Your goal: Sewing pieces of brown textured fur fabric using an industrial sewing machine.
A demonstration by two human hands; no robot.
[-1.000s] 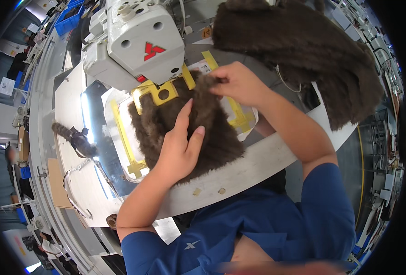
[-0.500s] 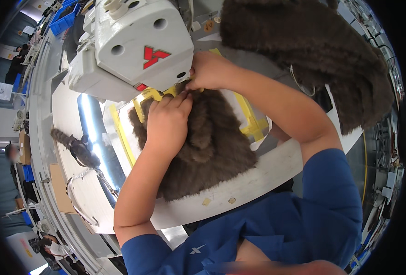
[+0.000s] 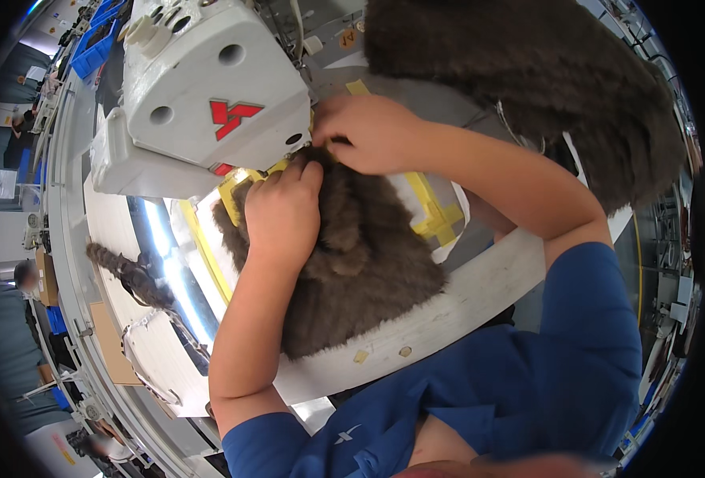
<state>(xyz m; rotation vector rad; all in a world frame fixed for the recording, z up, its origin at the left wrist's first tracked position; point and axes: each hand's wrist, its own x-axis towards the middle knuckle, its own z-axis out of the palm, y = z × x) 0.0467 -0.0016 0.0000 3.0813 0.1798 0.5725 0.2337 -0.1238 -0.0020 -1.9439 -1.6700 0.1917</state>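
A dark brown fur piece (image 3: 376, 279) lies on the white work table, its upper end tucked close under the white sewing machine head (image 3: 209, 103). My left hand (image 3: 283, 215) rests on the fur's upper part just in front of the machine, fingers bent and closed on the pile. To its right, my right hand (image 3: 372, 134) is curled at the fur's upper edge, beside the machine. Its fingertips are partly hidden, and I cannot make out what they grip. Yellow tape (image 3: 436, 211) runs along the white surface beside the fur. The needle area is hidden.
A large brown fur piece (image 3: 528, 88) is heaped at the far right. On the left lie a narrow dark fur strip (image 3: 117, 263) and a looped cord (image 3: 141, 354). Blue bins (image 3: 94, 48) stand at the back left. The table's curved front edge (image 3: 404, 350) is close to my body.
The machine and table have shifted slightly left in view. My right hand has drawn a little away from the machine and its fingers are more curled. My left hand stays on the fur.
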